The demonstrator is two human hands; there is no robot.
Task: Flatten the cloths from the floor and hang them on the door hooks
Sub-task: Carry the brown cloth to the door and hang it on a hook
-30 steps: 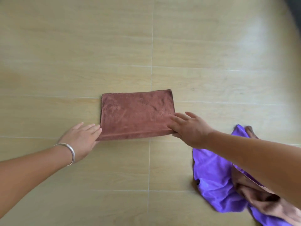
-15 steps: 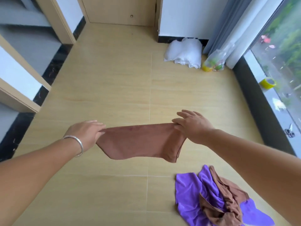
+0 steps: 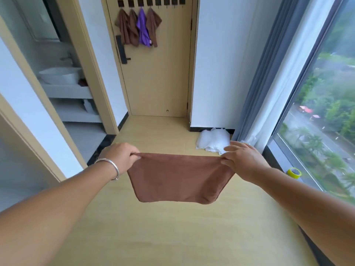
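The brown cloth hangs in the air between both hands, above the wooden floor and well apart from the door at the far end of the room. The left hand has its fingers curled around one upper corner, and the right hand pinches the other upper corner between the thumb and a finger, while its other fingers are stretched out loosely. Held by two corners in this way, the top edge stays almost straight and the rest falls down by its own weight, so the cloth keeps flat and does not bunch. It seems to be folded double, but the soft picture does not let me be sure. On the door a row of dark hooks runs along the top; three brown cloths and one purple cloth already hang on the hooks at the left, close beside each other, and the hooks at the right look free. I judge that the cloth is carried toward one of these free hooks. A white bundle lies by the wall near the curtain, and a roll of yellow tape sits at the window.
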